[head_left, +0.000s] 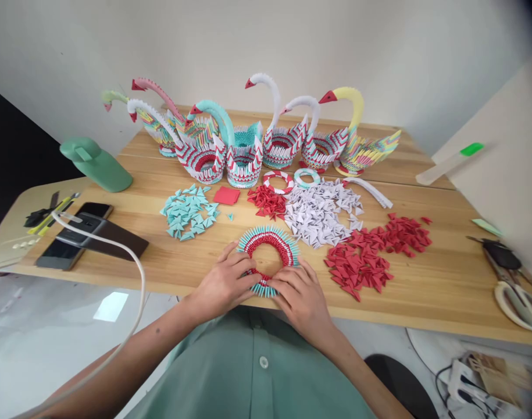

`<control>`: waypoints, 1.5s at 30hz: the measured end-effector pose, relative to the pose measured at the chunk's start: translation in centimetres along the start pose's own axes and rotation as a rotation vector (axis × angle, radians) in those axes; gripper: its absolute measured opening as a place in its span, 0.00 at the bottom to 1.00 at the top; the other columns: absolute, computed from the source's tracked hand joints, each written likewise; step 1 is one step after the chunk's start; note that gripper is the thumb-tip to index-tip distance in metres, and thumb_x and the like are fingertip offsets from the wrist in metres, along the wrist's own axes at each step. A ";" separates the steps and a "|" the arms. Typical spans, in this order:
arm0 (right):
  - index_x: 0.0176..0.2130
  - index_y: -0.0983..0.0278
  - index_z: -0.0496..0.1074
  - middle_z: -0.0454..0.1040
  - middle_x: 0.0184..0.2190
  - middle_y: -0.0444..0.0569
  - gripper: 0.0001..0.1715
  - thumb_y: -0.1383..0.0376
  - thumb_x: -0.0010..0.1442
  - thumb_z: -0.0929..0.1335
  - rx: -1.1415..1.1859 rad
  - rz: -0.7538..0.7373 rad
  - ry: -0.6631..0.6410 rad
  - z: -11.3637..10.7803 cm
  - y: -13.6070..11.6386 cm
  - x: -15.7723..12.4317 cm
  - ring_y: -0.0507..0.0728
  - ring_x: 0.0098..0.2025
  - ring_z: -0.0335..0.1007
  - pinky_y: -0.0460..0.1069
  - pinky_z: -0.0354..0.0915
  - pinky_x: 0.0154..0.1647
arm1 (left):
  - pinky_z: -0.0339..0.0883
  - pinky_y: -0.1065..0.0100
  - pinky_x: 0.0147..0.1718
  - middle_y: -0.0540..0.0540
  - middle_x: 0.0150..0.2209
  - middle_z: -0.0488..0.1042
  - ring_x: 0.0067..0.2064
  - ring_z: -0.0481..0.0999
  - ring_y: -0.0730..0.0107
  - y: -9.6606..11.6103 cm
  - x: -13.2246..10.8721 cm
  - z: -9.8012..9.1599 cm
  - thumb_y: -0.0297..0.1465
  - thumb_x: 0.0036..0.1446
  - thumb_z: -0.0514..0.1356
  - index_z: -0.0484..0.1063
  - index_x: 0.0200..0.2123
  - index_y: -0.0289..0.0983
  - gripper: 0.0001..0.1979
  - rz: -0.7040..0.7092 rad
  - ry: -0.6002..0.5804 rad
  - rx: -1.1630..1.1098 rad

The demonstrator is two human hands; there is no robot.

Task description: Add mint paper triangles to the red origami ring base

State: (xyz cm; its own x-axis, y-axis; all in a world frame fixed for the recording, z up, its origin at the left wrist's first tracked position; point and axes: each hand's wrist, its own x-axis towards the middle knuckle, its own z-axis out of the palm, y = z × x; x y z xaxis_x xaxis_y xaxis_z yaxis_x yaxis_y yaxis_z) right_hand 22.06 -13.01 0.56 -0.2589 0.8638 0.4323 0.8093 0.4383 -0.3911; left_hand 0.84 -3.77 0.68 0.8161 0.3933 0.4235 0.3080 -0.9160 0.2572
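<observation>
A ring of folded paper pieces (287,245), red and white inside with a turquoise spiky outer edge, lies near the table's front edge. My left hand (226,278) is closed on its left side, and my right hand (301,294) grips its right and lower right side. Fingers of both hands cover parts of the ring. Beyond it are loose folded pieces: a turquoise pile (189,212) to the left, a small red pile (268,202), a white pile (320,212), and a larger red pile (366,259) to the right.
Several paper swans (243,157) stand along the back. Two small paper rings (278,183) and red paper squares (226,195) lie before them. A green bottle (97,166), phone (59,254) and power bank with a white cable (102,233) are left; scissors (516,297) and a glue tube (449,164) right.
</observation>
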 end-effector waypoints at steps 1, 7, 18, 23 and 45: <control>0.44 0.60 0.75 0.79 0.39 0.48 0.08 0.67 0.66 0.66 0.007 0.007 0.007 0.1 -0.1 -0.1 0.60 0.46 0.71 0.62 0.51 0.64 | 0.45 0.49 0.66 0.46 0.43 0.76 0.51 0.71 0.62 0.1 0.0 0.1 0.31 0.62 0.60 0.74 0.43 0.40 0.07 -0.002 0.008 -0.009; 0.44 0.60 0.75 0.78 0.38 0.48 0.08 0.67 0.66 0.67 0.049 0.028 0.026 0.2 0.2 -0.2 0.59 0.44 0.70 0.62 0.52 0.63 | 0.47 0.51 0.65 0.48 0.39 0.76 0.49 0.71 0.64 0.6 0.4 0.5 0.34 0.62 0.61 0.75 0.39 0.40 0.05 -0.043 -0.001 -0.048; 0.45 0.59 0.75 0.79 0.41 0.47 0.10 0.65 0.68 0.65 -0.026 0.025 0.004 -0.7 1.4 -0.5 0.60 0.48 0.72 0.63 0.46 0.66 | 0.48 0.50 0.65 0.45 0.51 0.77 0.58 0.70 0.61 -1.3 -0.1 -0.3 0.27 0.65 0.56 0.70 0.51 0.37 0.12 0.025 0.031 -0.014; 0.47 0.60 0.74 0.80 0.43 0.48 0.11 0.61 0.66 0.67 -0.044 -0.009 -0.033 -1.3 0.9 -0.2 0.61 0.51 0.71 0.63 0.43 0.67 | 0.47 0.53 0.65 0.47 0.46 0.78 0.51 0.73 0.65 -0.4 0.0 -0.4 0.27 0.65 0.56 0.72 0.45 0.37 0.07 0.022 0.025 -0.047; 0.46 0.59 0.75 0.78 0.39 0.48 0.10 0.60 0.65 0.68 0.013 0.038 -0.026 0.0 -0.2 0.4 0.62 0.48 0.72 0.65 0.50 0.65 | 0.58 0.50 0.61 0.43 0.47 0.75 0.56 0.69 0.58 -0.4 -0.4 -0.4 0.30 0.63 0.59 0.76 0.40 0.40 0.06 -0.069 0.088 -0.066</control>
State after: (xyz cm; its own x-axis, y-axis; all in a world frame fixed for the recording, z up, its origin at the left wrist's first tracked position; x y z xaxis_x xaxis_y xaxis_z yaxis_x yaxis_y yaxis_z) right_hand 21.78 -12.73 0.84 -0.2422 0.8860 0.3955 0.8118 0.4083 -0.4175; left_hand 0.19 -3.49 0.71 0.7472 0.4633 0.4765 0.3265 -0.8804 0.3439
